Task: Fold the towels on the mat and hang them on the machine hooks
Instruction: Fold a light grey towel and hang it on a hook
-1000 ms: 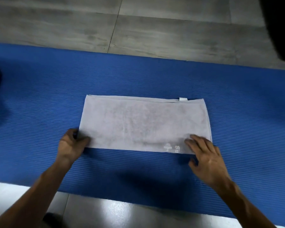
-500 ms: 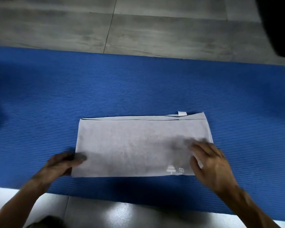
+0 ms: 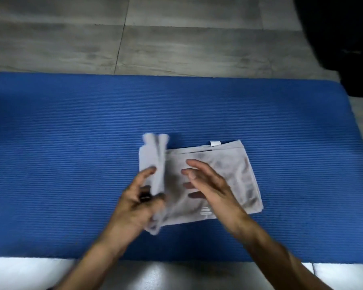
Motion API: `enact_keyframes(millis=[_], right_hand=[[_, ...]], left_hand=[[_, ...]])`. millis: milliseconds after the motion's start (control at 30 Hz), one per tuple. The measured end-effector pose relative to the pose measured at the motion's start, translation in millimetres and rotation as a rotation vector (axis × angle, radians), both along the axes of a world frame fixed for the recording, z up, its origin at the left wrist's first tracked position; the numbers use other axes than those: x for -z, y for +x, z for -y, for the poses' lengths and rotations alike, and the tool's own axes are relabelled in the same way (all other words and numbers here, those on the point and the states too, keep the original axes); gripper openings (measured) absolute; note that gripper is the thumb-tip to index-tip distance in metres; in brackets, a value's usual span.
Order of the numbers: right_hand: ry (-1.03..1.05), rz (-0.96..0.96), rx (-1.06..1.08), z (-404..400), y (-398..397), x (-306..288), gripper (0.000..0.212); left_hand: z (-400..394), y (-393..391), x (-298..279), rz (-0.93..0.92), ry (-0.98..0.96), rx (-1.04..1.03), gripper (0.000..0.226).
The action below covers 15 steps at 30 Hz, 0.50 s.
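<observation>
Now the left hand [image 3: 134, 203] fingers clamp the towel's [image 3: 237, 174] raised end; right hand [image 3: 208, 185] fingers spread above it.

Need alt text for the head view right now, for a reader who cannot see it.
A person's left hand grips the lifted left end of a pale grey towel and folds it rightward over the rest, which lies flat on a blue ribbed mat. The right hand, fingers straight, is over the towel's middle. Grey floor tiles lie beyond.
</observation>
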State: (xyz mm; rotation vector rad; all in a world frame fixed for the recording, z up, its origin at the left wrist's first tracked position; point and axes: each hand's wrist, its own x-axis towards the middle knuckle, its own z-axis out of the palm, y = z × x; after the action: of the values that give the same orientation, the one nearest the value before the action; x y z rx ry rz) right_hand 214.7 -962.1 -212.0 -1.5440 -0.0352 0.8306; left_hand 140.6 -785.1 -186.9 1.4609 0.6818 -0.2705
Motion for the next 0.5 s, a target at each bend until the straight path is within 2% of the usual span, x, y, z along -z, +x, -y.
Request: enact_keyframes(millis=[67, 100, 167, 300, 400, 500], right_hand=[[0.065, -0.157, 0.114, -8.4, 0.5, -4.8, 0.043], [0.053, -0.158, 0.183, -8.9, 4.8, -2.8, 0.039], [-0.024, -0.055, 0.257, -2.2, 15.9, 3.0, 0.037], [-0.232, 0.148, 0.264, 31.4, 36.7, 10.0, 0.050], [-0.373, 0.229, 0.289, 65.7, 51.4, 22.4, 0.054], [-0.630, 0.309, 0.253, 89.3, 56.0, 39.1, 0.050]], left_hand=[[38.1, 7.2, -1.0, 0.065, -0.103, 0.156, 0.057], [51.6, 9.3, -0.2, 0.098, -0.120, 0.217, 0.050], [66.1, 8.2, 4.2, 0.128, -0.080, 0.220, 0.041], [67.1, -11.8, 23.9, 0.115, 0.068, 0.118, 0.040], [59.9, -28.7, 40.4, 0.099, 0.178, 0.111, 0.040], [53.8, -35.9, 56.7, 0.103, 0.316, 0.132, 0.040]])
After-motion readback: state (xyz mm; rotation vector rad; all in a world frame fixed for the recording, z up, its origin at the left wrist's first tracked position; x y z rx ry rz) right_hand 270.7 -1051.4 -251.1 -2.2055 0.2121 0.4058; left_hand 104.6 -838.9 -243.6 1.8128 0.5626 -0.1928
